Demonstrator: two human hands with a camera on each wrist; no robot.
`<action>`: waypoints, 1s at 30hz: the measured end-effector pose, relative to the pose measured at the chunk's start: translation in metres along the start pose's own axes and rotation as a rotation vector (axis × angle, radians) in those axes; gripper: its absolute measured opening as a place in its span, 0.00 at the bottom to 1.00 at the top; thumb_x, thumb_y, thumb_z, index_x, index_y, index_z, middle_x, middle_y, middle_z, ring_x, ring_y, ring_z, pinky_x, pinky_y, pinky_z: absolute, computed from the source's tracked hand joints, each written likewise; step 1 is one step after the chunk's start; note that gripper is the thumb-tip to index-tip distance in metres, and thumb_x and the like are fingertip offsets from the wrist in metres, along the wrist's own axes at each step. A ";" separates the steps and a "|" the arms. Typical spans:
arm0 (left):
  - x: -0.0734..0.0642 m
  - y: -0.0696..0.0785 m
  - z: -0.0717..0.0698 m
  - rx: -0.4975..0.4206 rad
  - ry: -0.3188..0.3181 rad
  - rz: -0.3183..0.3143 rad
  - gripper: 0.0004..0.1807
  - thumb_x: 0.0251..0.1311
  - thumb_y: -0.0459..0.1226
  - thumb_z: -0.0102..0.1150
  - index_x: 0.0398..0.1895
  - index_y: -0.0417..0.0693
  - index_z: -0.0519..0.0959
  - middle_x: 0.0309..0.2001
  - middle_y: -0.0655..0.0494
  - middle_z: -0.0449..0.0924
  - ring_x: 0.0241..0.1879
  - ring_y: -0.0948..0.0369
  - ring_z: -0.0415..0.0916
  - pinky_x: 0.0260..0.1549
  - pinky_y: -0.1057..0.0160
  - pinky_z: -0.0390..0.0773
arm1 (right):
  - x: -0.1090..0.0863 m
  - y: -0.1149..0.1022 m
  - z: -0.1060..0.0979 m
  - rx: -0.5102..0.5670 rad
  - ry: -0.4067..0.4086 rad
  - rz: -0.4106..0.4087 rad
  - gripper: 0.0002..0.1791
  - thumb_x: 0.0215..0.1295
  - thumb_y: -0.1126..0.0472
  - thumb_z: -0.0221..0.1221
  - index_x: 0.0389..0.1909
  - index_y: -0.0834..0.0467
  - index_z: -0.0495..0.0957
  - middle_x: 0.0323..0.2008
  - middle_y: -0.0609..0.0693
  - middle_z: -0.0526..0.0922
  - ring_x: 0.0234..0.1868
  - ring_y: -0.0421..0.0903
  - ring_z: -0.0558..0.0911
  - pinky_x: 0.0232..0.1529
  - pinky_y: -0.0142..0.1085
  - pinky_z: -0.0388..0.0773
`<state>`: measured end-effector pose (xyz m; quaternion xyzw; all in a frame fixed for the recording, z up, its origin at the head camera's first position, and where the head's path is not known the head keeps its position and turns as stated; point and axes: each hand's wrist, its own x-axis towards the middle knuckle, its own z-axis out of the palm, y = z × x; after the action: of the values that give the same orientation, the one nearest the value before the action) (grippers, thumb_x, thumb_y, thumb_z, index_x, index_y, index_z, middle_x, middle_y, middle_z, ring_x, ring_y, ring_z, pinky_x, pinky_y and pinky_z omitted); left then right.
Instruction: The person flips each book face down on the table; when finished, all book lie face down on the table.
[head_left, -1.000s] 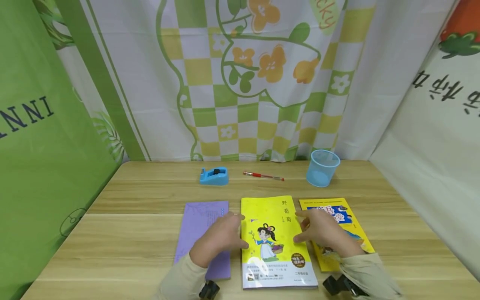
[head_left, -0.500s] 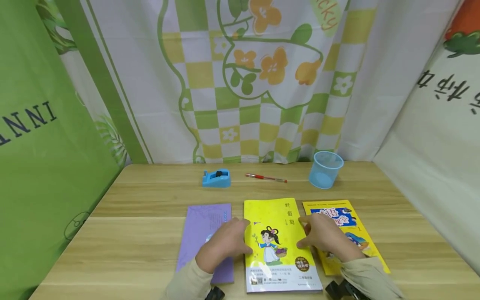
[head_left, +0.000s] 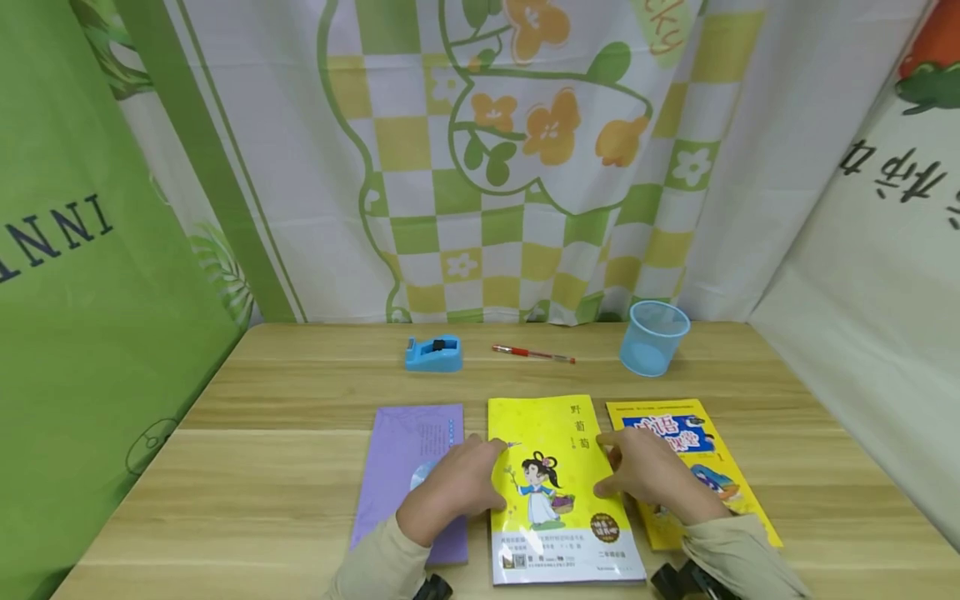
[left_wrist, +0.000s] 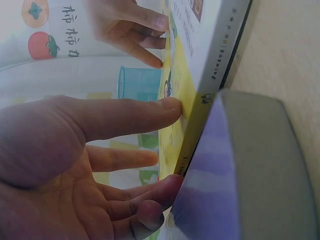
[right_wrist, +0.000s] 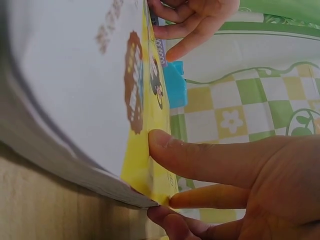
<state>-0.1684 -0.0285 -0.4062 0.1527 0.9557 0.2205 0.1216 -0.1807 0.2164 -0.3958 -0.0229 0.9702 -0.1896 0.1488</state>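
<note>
Your two hands flank the yellow book (head_left: 558, 483) that lies flat at the near middle of the wooden table (head_left: 262, 467), between a purple book (head_left: 408, 467) on its left and a second yellow book (head_left: 690, 462) on its right. Your left hand (head_left: 453, 487) has its thumb on the cover and fingertips at the left edge; your right hand (head_left: 648, 475) mirrors it at the right edge. Both pinch the book lightly, and it looks poised for lifting, which would call for an even grip on both sides.

The head view alone shows the tape dispenser (head_left: 433, 354), red pen (head_left: 534, 354) and blue cup (head_left: 652, 337) along the far side. Only the left wrist camera shows fingers (left_wrist: 150, 200) curling under the book's edge.
</note>
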 end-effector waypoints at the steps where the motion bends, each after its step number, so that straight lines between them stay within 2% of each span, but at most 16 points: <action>1: 0.000 0.000 0.000 -0.004 -0.001 -0.005 0.39 0.42 0.35 0.80 0.63 0.43 0.77 0.45 0.48 0.78 0.37 0.58 0.69 0.38 0.60 0.75 | 0.000 0.000 0.000 -0.001 -0.002 0.003 0.43 0.45 0.56 0.79 0.63 0.67 0.76 0.36 0.52 0.84 0.33 0.46 0.75 0.35 0.38 0.75; 11: 0.000 0.001 0.002 -0.044 0.055 -0.010 0.39 0.36 0.28 0.77 0.60 0.39 0.79 0.43 0.45 0.79 0.37 0.56 0.69 0.31 0.61 0.73 | 0.003 0.000 0.002 0.009 -0.002 -0.013 0.42 0.46 0.56 0.79 0.63 0.66 0.77 0.37 0.52 0.85 0.34 0.46 0.76 0.37 0.38 0.77; 17: 0.000 0.001 0.002 -0.043 0.073 -0.041 0.36 0.34 0.28 0.78 0.55 0.34 0.79 0.39 0.45 0.77 0.36 0.55 0.69 0.31 0.59 0.74 | 0.002 0.000 0.002 0.023 -0.002 -0.018 0.42 0.46 0.56 0.79 0.63 0.66 0.76 0.38 0.53 0.85 0.34 0.46 0.76 0.37 0.39 0.77; 23: -0.001 0.002 0.001 -0.066 0.088 -0.065 0.24 0.33 0.28 0.79 0.37 0.36 0.78 0.28 0.51 0.72 0.28 0.56 0.68 0.24 0.61 0.71 | 0.002 -0.001 0.003 0.032 -0.003 -0.005 0.42 0.46 0.56 0.79 0.63 0.66 0.76 0.38 0.53 0.84 0.33 0.46 0.76 0.35 0.37 0.77; 30: 0.000 0.000 0.002 -0.070 0.104 -0.068 0.20 0.31 0.29 0.80 0.23 0.41 0.74 0.22 0.53 0.70 0.21 0.58 0.66 0.19 0.64 0.66 | 0.002 0.000 0.003 0.032 -0.004 0.002 0.42 0.47 0.57 0.79 0.64 0.66 0.76 0.38 0.53 0.84 0.34 0.46 0.76 0.35 0.37 0.77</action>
<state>-0.1676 -0.0282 -0.4078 0.1042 0.9571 0.2570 0.0843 -0.1820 0.2149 -0.3990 -0.0201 0.9668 -0.2051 0.1512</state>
